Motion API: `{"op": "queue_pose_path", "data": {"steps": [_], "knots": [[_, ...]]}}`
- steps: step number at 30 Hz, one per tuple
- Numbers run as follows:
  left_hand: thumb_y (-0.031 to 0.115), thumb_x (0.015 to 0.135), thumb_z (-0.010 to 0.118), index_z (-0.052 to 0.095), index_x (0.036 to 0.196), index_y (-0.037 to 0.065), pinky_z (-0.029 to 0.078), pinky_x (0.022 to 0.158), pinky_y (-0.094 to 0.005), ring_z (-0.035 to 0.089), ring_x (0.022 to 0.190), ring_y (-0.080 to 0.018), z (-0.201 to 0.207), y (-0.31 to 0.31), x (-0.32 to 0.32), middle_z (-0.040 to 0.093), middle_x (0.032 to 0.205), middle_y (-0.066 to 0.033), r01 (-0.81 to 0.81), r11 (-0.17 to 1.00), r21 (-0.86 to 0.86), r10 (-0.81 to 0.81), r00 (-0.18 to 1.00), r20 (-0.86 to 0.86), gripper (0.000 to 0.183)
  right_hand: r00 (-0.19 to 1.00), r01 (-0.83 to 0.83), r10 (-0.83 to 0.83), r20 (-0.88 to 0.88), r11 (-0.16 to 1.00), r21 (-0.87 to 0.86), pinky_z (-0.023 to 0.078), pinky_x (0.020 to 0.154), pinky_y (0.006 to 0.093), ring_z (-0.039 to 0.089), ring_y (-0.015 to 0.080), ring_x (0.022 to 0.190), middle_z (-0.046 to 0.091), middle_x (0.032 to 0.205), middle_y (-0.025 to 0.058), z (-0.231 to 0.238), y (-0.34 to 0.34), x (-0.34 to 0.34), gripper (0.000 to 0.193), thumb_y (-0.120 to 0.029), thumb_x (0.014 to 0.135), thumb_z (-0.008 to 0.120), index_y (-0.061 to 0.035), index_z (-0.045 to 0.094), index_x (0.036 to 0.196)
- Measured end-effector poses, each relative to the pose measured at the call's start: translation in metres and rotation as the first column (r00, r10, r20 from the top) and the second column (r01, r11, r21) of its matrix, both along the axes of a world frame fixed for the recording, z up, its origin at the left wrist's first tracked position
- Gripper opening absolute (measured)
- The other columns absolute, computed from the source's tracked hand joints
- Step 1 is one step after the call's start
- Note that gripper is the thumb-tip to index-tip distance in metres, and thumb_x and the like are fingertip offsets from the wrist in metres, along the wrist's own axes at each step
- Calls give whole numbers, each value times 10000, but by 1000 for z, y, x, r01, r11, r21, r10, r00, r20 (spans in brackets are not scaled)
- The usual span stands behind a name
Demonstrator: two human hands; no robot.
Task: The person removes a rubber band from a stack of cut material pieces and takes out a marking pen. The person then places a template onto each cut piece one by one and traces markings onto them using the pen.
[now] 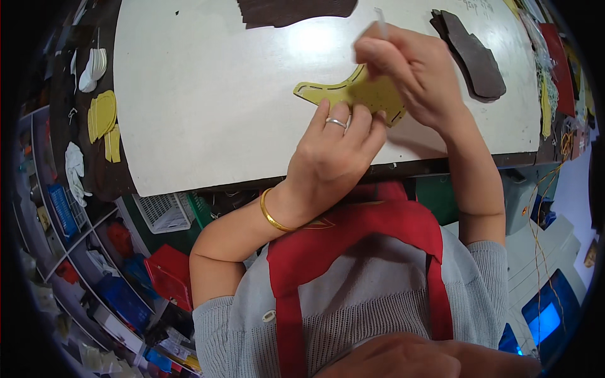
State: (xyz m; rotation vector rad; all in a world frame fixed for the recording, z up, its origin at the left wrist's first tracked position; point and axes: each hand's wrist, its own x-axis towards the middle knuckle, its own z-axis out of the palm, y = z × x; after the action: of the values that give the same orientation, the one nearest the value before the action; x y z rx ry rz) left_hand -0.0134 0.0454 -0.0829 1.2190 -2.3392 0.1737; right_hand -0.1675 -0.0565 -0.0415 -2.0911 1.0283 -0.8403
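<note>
A curved yellow template [334, 92] with dashed slots along its edges lies flat on the white work board [201, 113]. My left hand [335, 146] rests on its near edge with outstretched fingers, pressing it to the board. Over the template's right part, my right hand [421, 72] is closed around a thin, pale pen-like tool [380, 22], whose upper end sticks out above the fingers. The tool's tip is hidden behind the hand, so I cannot tell whether it touches the template. A dark rim shows along the template's lower edge.
Dark brown cut leather pieces [472, 57] lie stacked at the right, with another brown stack [296, 9] at the far edge. On the left ledge are yellow pattern pieces [103, 116] and a white glove [74, 170]. Threads and bags [548, 69] crowd the right edge.
</note>
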Motion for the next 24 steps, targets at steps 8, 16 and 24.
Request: {"op": "queue_pose_path", "data": {"steps": [8,16,24], "knots": [[178,845,597,685,1035,58,542,926,-435,612,951,-297,-5,8,-1,623,1039,-142,1,998,61,5,994,-109,241,981,-170,166,-100,985,-35,514,621,322,643,246,651,658,775,70,-10,-9,40,291,-276,1042,540,-49,684,929],[183,848,597,683,1031,51,536,936,-431,616,1008,-316,-8,5,-1,627,1016,-133,-9,1000,1,9,996,-85,242,940,-213,182,-288,974,-79,521,568,402,661,312,612,660,632,71,-13,-8,30,390,-437,1026,527,-93,672,914],[181,844,604,675,987,57,539,938,-448,640,1006,-329,0,10,-2,639,1038,-144,19,989,149,-2,993,-114,203,919,-302,252,-304,945,-130,511,583,415,655,307,630,655,653,90,-14,-6,39,331,-406,1017,539,-106,654,937]]}}
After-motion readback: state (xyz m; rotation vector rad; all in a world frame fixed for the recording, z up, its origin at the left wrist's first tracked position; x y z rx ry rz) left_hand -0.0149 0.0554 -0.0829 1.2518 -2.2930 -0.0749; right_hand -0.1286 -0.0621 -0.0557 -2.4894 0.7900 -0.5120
